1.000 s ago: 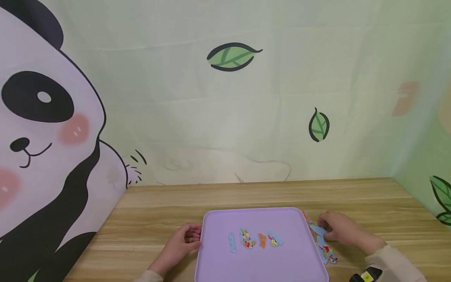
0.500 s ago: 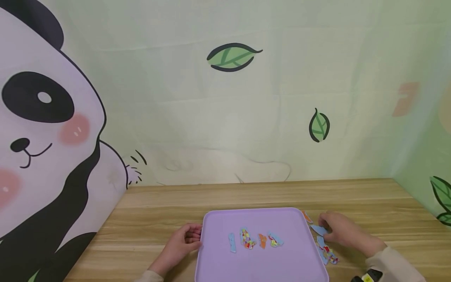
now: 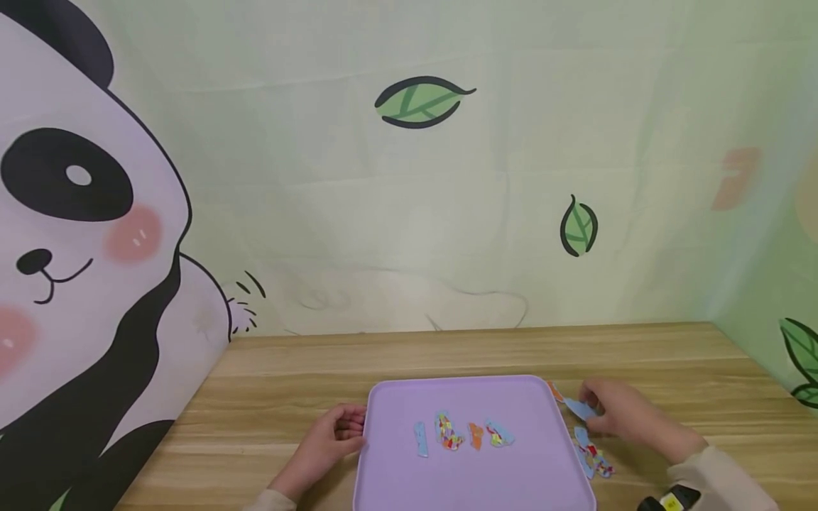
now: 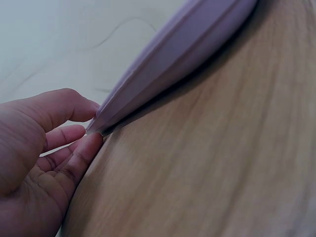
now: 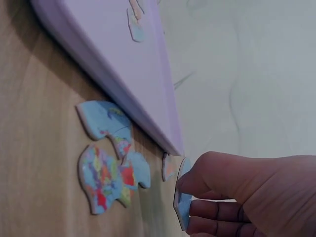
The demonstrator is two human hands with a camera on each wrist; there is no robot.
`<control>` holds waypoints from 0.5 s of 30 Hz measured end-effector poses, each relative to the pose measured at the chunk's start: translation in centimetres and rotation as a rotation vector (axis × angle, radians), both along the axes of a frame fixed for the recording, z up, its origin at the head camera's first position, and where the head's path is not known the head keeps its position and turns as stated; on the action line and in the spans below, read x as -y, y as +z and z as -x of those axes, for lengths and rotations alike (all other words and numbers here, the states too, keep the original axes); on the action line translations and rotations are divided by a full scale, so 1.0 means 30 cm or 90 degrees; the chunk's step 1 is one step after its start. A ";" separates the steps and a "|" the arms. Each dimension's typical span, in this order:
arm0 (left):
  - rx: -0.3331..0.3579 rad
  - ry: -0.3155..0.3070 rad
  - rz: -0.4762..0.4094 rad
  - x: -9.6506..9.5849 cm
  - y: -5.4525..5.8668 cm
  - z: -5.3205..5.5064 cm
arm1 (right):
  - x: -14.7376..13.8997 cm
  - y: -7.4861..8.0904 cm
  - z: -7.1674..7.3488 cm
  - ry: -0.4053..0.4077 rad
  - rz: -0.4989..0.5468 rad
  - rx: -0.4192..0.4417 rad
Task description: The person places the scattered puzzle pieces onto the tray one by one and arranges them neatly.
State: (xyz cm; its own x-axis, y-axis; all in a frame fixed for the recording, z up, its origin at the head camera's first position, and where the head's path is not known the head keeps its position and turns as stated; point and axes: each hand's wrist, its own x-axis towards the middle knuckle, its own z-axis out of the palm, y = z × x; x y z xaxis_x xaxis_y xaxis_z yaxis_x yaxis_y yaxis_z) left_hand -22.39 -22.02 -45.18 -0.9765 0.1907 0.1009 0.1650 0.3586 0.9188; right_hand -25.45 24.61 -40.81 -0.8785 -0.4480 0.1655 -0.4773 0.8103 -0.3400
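My left hand [image 3: 324, 441] holds the left rim of a lilac tray [image 3: 473, 479], thumb and fingertips meeting at its edge in the left wrist view. At the tray's right side, my right hand [image 3: 623, 417] pinches a light-blue puzzle piece [image 5: 183, 210] between thumb and fingers. The right wrist view has this piece tilted up on edge. A row of puzzle pieces lies in the tray: a narrow blue strip [image 3: 421, 439], a multicoloured one [image 3: 449, 431], an orange one [image 3: 476, 436] and a blue one with coloured patches [image 3: 498, 433].
More puzzle pieces [image 5: 101, 180], blue and multicoloured, lie close together on the wooden table [image 3: 294, 369] beside the tray's right edge. A small orange piece [image 3: 555, 392] lies by the far right corner. A cloth with a panda [image 3: 70, 213] and leaves hangs behind.
The blue piece in my right hand has tilted up and shifted slightly right, away from the pieces below it. My left hand and the tray stay in place.
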 end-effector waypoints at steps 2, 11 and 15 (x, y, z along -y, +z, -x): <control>-0.002 -0.002 0.003 0.002 0.000 -0.001 | 0.003 0.007 -0.002 0.000 0.003 0.003; -0.006 -0.008 -0.013 0.007 -0.001 -0.001 | 0.024 0.034 -0.011 0.033 0.029 -0.001; -0.005 -0.010 -0.011 0.007 -0.004 -0.002 | 0.037 0.036 -0.016 0.045 0.032 -0.017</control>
